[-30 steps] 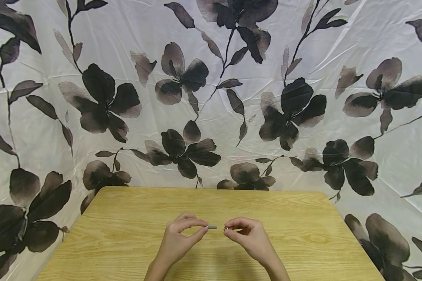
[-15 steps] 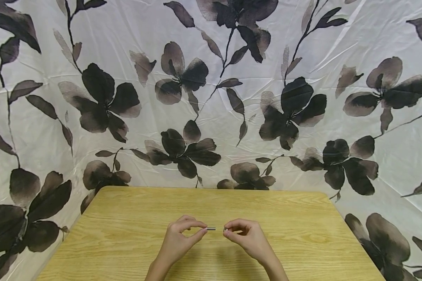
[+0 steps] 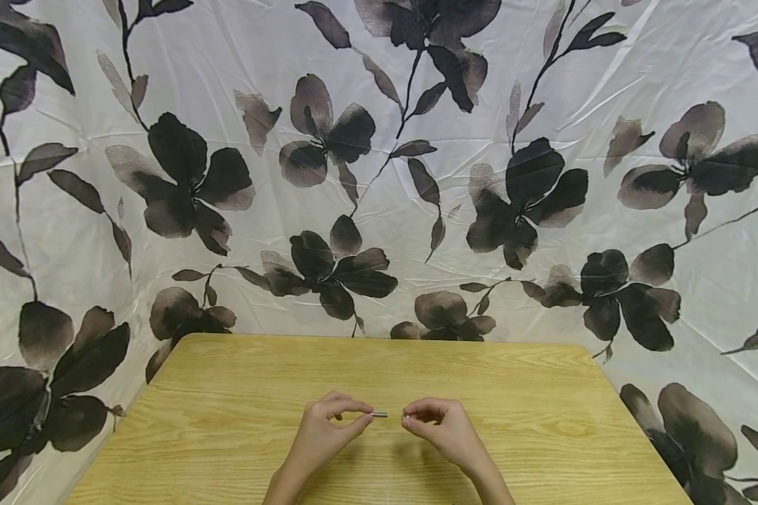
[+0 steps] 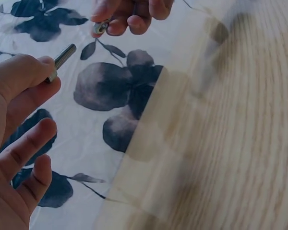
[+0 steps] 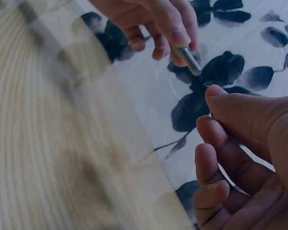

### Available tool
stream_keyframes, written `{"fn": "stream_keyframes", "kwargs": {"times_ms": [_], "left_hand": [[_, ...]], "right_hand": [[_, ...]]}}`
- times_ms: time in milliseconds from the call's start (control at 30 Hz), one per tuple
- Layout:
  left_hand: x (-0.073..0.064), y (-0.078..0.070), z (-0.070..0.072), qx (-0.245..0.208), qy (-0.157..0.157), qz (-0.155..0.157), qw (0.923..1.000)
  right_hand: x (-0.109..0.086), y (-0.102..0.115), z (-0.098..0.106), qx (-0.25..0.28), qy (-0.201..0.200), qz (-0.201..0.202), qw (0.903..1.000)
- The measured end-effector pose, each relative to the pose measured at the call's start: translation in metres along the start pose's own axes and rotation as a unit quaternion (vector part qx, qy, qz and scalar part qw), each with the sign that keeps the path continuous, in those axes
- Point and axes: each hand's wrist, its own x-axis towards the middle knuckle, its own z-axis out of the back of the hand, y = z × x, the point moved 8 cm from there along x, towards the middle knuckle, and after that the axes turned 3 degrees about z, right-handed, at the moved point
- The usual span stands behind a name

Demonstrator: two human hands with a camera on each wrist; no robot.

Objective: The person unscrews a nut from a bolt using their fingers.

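Between thumb and index finger my left hand (image 3: 328, 429) pinches a silver bolt (image 4: 65, 55) by its head. The threaded shank points toward the other hand, as the left wrist view shows. Facing it, my right hand (image 3: 445, 429) pinches a small metal nut (image 4: 101, 27) at the fingertips. A short gap separates the bolt's tip from the nut, both held above the table. In the right wrist view the bolt (image 5: 189, 60) shows beyond my thumb, while the nut is almost wholly hidden by the fingers.
A wood-grain table (image 3: 240, 379) lies under both hands. Behind it and at both sides hangs a white cloth (image 3: 417, 231) with dark printed flowers. Soft shadows of the hands fall on the tabletop.
Both hands have come slightly down in the head view, toward the table's near edge, still pinching the bolt and the nut. The gap between the two pieces stays about the same.
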Motion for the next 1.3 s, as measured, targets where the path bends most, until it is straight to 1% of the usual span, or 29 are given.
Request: {"fn": "stream_keyframes", "kwargs": {"times_ms": [233,433,500,700,767,900,1033,1167,1300], "left_hand": [[-0.004,0.013,-0.007,-0.001,0.027,0.053,0.9982],[-0.008,0.02,-0.013,-0.003,0.044,0.067,0.9968],[-0.009,0.024,-0.015,-0.003,0.048,0.077,0.9959],[-0.015,0.039,-0.021,-0.012,0.065,0.134,0.9887],[-0.016,0.042,-0.023,-0.01,0.069,0.146,0.9868],[-0.019,0.047,-0.026,-0.01,0.07,0.155,0.9854],[-0.022,0.052,-0.028,-0.013,0.079,0.163,0.9833],[-0.025,0.057,-0.03,-0.011,0.091,0.178,0.9797],[-0.026,0.058,-0.03,-0.004,0.099,0.179,0.9788]], "right_hand": [[0.002,-0.014,-0.001,0.011,-0.003,-0.011,0.9999],[0.005,-0.022,-0.002,0.008,0.0,-0.013,0.9999],[0.005,-0.024,-0.002,0.008,0.0,-0.015,0.9999],[0.005,-0.027,-0.003,-0.006,-0.003,-0.022,0.9997],[0.005,-0.03,-0.004,-0.011,-0.004,-0.026,0.9996],[0.005,-0.036,-0.006,-0.013,-0.007,-0.031,0.9994],[0.005,-0.041,-0.009,-0.021,-0.007,-0.032,0.9992],[0.005,-0.044,-0.011,-0.035,-0.001,-0.031,0.9989],[0.006,-0.046,-0.014,-0.05,0.011,-0.027,0.9983]]}}
